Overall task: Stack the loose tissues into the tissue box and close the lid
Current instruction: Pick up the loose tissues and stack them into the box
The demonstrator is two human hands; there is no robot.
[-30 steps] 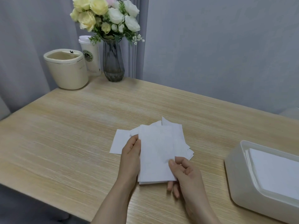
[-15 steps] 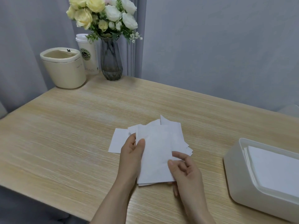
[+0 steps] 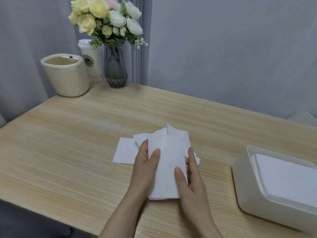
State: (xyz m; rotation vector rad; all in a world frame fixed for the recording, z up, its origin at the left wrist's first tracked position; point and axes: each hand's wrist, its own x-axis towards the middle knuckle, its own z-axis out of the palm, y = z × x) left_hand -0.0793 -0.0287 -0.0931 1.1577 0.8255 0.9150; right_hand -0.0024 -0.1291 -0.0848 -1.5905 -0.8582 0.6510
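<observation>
A small stack of tissues (image 3: 167,169) sits mid-counter, held at both sides: the left hand (image 3: 146,170) has its grip closed on the left edge, thumb on top, and the right hand (image 3: 190,182) pinches the right edge. More loose tissues (image 3: 126,152) fan out beneath. The open tissue box (image 3: 243,182) stands near right on the counter (image 3: 68,143).

Both forearms rise bare from the bottom edge of the frame. The left hand (image 3: 145,166) and right hand (image 3: 192,181) wear nothing.
</observation>
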